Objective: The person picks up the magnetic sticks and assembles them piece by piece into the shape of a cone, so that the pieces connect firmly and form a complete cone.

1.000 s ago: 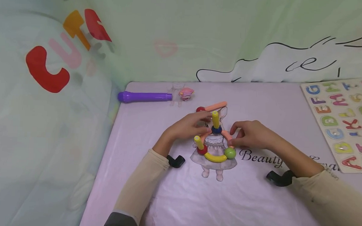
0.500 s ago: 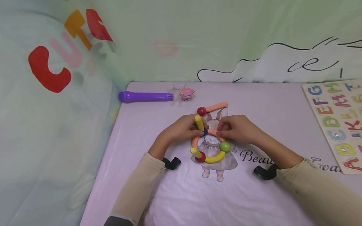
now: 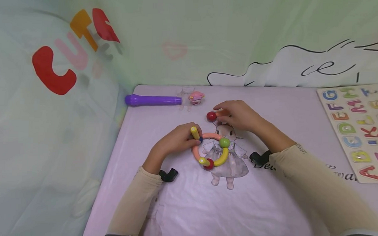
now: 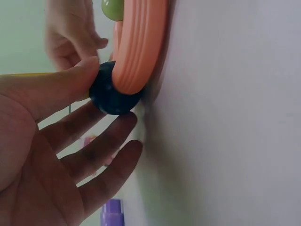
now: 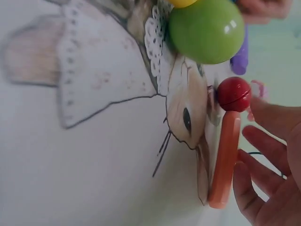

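Note:
A toy ring (image 3: 224, 157) of curved orange and yellow rods joined by balls sits over the rabbit print. Two yellow rods (image 3: 194, 132) rise from its blue and red balls. My left hand (image 3: 177, 140) pinches the blue ball (image 4: 113, 99) between thumb and fingers, its other fingers spread. On the far side of the ring lies a straight orange rod (image 5: 225, 160) with a red ball (image 3: 211, 116) at its end. My right hand (image 3: 239, 114) reaches over this rod, thumb beside the red ball and fingertips alongside the rod, loosely spread. The ring's green ball (image 5: 207, 30) is nearest that hand.
Toward the back left lie a purple microphone-shaped toy (image 3: 153, 100) and a small pink toy (image 3: 196, 97). A wooden alphabet board (image 3: 341, 137) is on the right. Printed cloth walls stand along the back and left of the table (image 3: 216, 216).
The ring has shifted left and turned, with my left hand on its blue ball. My right hand has left the ring's orange rod and moved back to the loose rod with the red ball.

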Tool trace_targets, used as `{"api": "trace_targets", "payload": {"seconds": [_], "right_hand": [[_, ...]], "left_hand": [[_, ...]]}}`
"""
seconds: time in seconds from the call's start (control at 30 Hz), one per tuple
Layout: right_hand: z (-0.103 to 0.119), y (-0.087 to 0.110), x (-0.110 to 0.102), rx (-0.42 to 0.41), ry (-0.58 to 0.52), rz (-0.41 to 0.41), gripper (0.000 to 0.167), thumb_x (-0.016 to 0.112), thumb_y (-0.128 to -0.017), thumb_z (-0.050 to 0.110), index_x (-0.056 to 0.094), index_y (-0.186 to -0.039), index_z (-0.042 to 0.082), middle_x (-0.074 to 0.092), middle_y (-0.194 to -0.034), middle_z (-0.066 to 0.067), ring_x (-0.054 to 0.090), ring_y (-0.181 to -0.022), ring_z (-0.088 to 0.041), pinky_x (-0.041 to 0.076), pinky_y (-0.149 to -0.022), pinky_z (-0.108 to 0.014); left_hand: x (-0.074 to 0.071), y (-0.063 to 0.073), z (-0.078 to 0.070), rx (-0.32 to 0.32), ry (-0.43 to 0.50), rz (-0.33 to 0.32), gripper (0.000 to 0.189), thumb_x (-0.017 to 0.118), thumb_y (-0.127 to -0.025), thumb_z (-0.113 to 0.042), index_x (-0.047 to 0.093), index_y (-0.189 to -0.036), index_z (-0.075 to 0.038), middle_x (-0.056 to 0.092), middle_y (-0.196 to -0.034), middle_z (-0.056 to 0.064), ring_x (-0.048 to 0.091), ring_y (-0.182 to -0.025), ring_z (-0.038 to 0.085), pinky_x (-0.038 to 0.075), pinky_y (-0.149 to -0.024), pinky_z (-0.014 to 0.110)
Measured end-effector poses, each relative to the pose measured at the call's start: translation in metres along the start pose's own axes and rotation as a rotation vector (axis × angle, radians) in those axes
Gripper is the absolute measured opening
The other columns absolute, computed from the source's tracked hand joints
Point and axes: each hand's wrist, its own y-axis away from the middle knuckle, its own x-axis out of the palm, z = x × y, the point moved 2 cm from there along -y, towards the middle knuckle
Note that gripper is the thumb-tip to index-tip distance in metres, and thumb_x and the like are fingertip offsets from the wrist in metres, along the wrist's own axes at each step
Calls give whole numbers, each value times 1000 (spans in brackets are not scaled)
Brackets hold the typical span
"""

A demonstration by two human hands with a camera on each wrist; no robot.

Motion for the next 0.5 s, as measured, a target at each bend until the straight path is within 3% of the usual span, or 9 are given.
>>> {"api": "trace_targets", "payload": {"seconds": [0.2,0.5], "right_hand": [[-7,-15,9,27,16,36,43,79,-91,26,69,-129,10,72,-121,-10,62,-107,-27,54,-95,-47],[-8,-22,13,91,38,49,39,81,-89,33,73,-124,15,73,-116,-8,61,-104,-26,52,-87,-43]], "left_hand": [[-3,6,2,-2,6,4,21,72,-96,-16,65,-113,-8,65,-107,4,60,-96,19,50,-92,33],[-3,7,4,-1,-2,3,23,75,-93,-14,66,-114,-8,66,-109,4,60,-98,18,50,-95,34]]}}
